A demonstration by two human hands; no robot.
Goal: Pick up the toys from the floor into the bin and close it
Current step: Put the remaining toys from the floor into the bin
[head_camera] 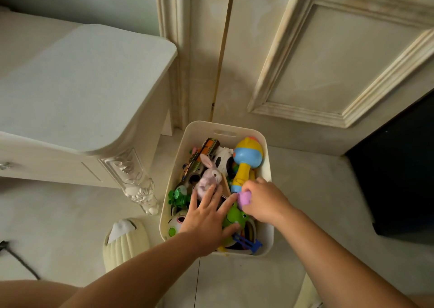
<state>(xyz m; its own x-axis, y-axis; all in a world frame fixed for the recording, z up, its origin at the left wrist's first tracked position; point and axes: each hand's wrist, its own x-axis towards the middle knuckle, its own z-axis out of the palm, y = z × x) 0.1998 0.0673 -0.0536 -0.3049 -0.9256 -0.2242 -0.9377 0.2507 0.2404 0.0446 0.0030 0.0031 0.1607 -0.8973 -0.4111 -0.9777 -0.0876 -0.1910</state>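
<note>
both hands down in the bin

my left fingers (217, 196) lie straight and spread, tips on the pink bunny (209, 177), thumb against the green frog (234, 215). the left hand (206, 218) rests flat on the pile and grips nothing. my right fingers (251, 188) curl round a small lilac toy (244, 198), the right hand (265, 202) holding it inside the bin's right half. the white bin (268, 167) is heaped with toys, a yellow-and-blue rattle (247, 160) at its far side. left of the bin stands a white cabinet (82, 84); behind the bin, a panelled door (328, 61).
</note>
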